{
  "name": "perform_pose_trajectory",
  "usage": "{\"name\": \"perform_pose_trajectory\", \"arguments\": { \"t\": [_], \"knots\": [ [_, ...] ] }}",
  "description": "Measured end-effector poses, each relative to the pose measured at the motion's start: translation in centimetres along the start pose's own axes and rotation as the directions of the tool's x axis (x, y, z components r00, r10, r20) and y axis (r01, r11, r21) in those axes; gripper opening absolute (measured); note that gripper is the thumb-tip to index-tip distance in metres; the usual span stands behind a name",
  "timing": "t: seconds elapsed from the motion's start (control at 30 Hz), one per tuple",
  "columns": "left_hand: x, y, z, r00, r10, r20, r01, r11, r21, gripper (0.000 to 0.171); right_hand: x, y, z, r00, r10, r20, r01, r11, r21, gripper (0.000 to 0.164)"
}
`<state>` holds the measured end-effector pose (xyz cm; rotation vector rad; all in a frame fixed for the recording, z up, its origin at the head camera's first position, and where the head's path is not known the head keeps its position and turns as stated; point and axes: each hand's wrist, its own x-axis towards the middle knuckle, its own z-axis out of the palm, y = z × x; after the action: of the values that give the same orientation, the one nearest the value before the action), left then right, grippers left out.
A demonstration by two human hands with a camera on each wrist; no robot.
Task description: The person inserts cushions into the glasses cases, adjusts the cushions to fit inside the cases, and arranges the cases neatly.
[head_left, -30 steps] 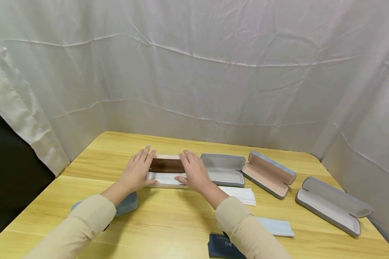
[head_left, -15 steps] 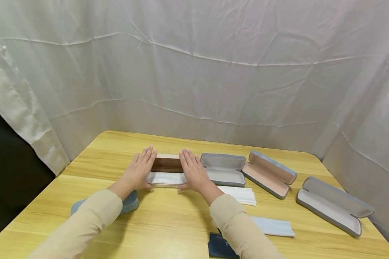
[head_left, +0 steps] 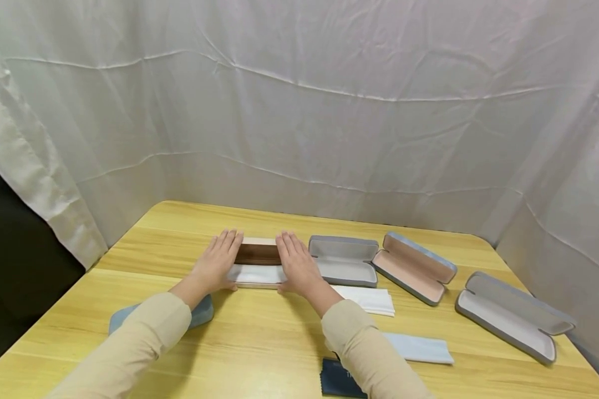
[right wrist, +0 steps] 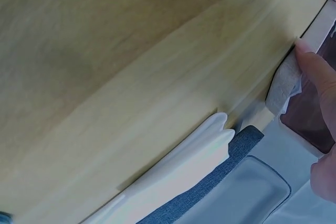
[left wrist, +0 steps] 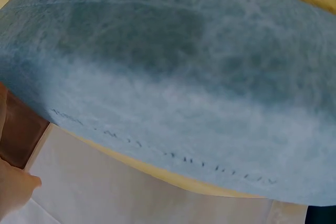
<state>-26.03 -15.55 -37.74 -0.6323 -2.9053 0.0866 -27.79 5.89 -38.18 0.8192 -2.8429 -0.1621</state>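
An open glasses case with a brown-lined lid (head_left: 257, 254) lies across the table in front of me, its lid standing up at the back. In its tray rests a folded white cleaning cloth (head_left: 257, 274). My left hand (head_left: 213, 264) lies over the case's left end with straight fingers, its thumb near the front edge. Over the right end lies my right hand (head_left: 300, 269), fingers likewise straight. The right wrist view shows the right thumb (right wrist: 315, 66) touching the case's front rim. The hands hide both ends of the case.
A closed blue glasses case (head_left: 202, 312) sits under my left forearm. To the right stand open cases: grey-lined (head_left: 346, 270), pink-lined (head_left: 410, 274) and another pale-lined (head_left: 509, 324). Nearer lie a white cloth (head_left: 366, 299), a light blue cloth (head_left: 421, 349) and a navy cloth (head_left: 341, 379).
Both thumbs have moved from on the white cloth inside the case to its front edge. The fingers have straightened and drawn together. The other things have stayed put.
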Motion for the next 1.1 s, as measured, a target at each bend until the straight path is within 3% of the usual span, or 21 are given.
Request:
{"name": "perform_pose_trajectory", "arguments": {
  "t": [0.33, 0.63, 0.93, 1.1],
  "knots": [
    [0.1, 0.3, 0.1, 1.000, 0.022, -0.010, -0.021, 0.999, 0.032, 0.115, -0.1, -0.2, -0.2, 1.000, 0.000, 0.026, 0.001, 0.999, -0.037, 0.116],
    [-0.3, 0.2, 0.5, 0.997, 0.059, -0.045, -0.057, 0.998, 0.037, 0.110, -0.2, -0.7, -0.1, 0.999, -0.021, -0.028, 0.018, 0.995, -0.096, 0.110],
    [-0.4, 0.3, 0.6, 0.989, 0.108, -0.105, -0.087, 0.980, 0.181, 0.108, -0.5, -1.2, -0.1, 0.998, -0.025, -0.050, 0.016, 0.982, -0.188, 0.108],
    [-0.4, 0.3, 0.7, 0.987, 0.104, -0.124, -0.080, 0.981, 0.179, 0.105, -0.5, -1.3, 0.0, 0.995, -0.044, -0.091, 0.020, 0.967, -0.253, 0.108]
  ]
}}
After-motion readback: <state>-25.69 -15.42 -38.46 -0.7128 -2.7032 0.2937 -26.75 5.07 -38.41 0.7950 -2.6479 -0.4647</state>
